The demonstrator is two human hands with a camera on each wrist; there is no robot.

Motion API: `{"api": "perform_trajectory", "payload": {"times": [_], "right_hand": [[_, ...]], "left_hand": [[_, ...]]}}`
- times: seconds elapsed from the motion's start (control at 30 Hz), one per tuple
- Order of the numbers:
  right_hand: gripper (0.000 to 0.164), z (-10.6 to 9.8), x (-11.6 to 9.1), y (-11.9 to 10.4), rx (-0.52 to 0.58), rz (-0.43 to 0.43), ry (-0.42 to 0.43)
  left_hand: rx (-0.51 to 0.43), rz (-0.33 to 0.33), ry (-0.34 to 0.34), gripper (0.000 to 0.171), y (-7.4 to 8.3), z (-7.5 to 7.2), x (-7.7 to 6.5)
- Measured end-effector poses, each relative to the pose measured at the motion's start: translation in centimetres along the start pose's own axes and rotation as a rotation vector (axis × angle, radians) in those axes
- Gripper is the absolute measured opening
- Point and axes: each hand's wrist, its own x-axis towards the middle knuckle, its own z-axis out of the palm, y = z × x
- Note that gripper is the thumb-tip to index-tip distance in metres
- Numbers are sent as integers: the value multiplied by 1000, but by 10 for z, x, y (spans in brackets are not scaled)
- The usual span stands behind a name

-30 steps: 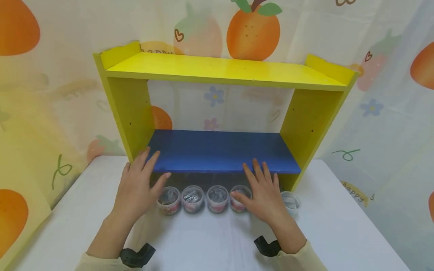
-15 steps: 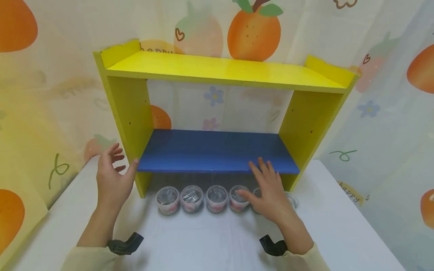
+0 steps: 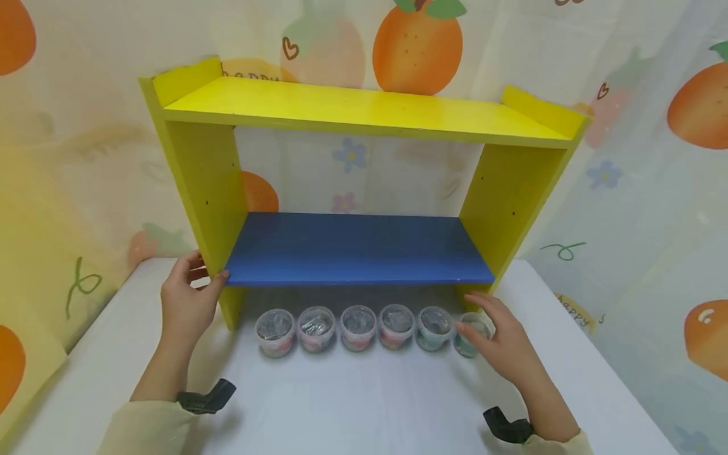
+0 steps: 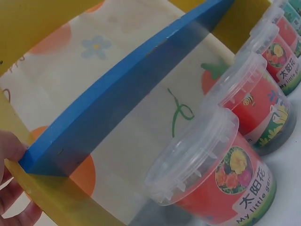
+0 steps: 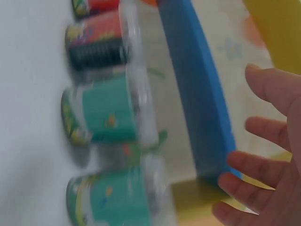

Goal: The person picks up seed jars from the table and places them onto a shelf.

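My left hand [image 3: 190, 303] grips the left side panel of a yellow and blue shelf unit [image 3: 358, 249], thumb at the front edge near the blue board and fingers round the outer side. Several small plastic tubs with clear lids stand in a row before the shelf. The leftmost tub [image 4: 221, 179] has a red label with flowers and "My little garden". My right hand [image 3: 506, 338] is beside the rightmost tub [image 3: 466, 344], overlapping it in the head view. In the right wrist view its fingers [image 5: 258, 165] are spread, with nothing held, and two tubs have green labels [image 5: 110, 110].
The shelf and tubs stand on a white-covered table [image 3: 352, 404]. Behind hangs a fruit-patterned curtain [image 3: 643, 189]. The yellow top board [image 3: 364, 107] spans above the blue one. A black strap piece [image 3: 207, 398] sits at each wrist.
My left hand moved left off the front of the blue board, then onto the left side panel. My right hand moved right and down from the blue board's front to the rightmost tub.
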Motion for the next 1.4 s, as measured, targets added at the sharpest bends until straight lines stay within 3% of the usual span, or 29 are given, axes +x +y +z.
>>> {"api": "perform_trajectory", "payload": {"times": [0.1, 0.4, 0.67, 0.9, 1.03, 1.4], "right_hand": [[60, -2, 0, 16, 54, 84, -45], [88, 6, -2, 57, 220, 301, -202], [91, 15, -5, 71, 327, 435, -234], [87, 12, -3, 65, 323, 416, -203], [83, 3, -1, 55, 332, 400, -145], [80, -23, 25, 3, 372, 276, 1]], "left_hand": [[-12, -13, 1, 48, -3, 0, 1], [-39, -25, 20, 45, -7, 5, -1], [-53, -28, 18, 45, -6, 6, -2], [-47, -31, 18, 45, -5, 4, -3], [-57, -20, 20, 45, -6, 6, -3], [-63, -24, 29, 45, -8, 6, -3]]}}
